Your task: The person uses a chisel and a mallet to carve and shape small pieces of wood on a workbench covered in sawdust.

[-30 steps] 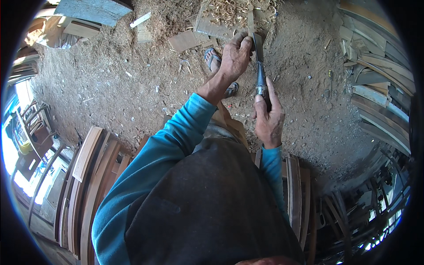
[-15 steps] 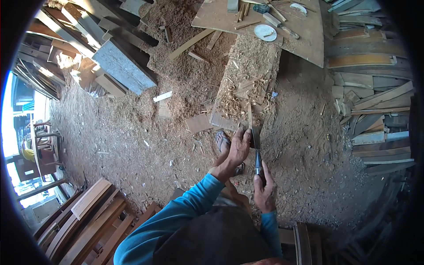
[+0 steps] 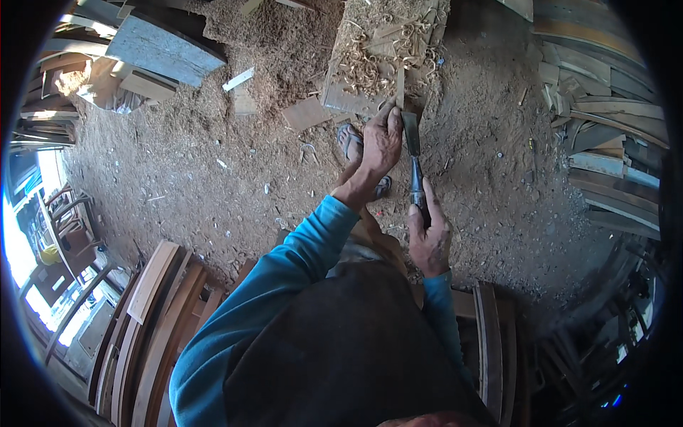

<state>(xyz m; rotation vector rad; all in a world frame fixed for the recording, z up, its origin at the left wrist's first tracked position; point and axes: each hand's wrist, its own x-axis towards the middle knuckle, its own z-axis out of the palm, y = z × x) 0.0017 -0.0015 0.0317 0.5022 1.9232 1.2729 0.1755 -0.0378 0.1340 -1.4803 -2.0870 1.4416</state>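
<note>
My right hand (image 3: 430, 242) is closed around the dark handle of a chisel (image 3: 412, 139), with the index finger stretched along it. The broad blade points away from me and lies just right of my left fingertips. My left hand (image 3: 382, 142) is closed on a narrow wooden strip (image 3: 400, 85), pinching its near end. The strip's far part reaches over the near end of a low wooden bench board (image 3: 336, 92). Curled wood shavings (image 3: 363, 71) lie on that board around the strip. Whether the blade touches the strip is hard to make out.
Sawdust covers the ground (image 3: 284, 164). A flat wood offcut (image 3: 305, 114) lies left of the bench board, near my sandalled foot (image 3: 350, 141). Stacked timber (image 3: 612, 164) stands at the right, more planks (image 3: 160, 306) at the lower left. A pale slab (image 3: 163, 50) leans at the upper left.
The view has tilted down toward me, so the bench board, strip and both hands sit higher in the picture. The chisel blade shows more of its face. Both hands keep their hold.
</note>
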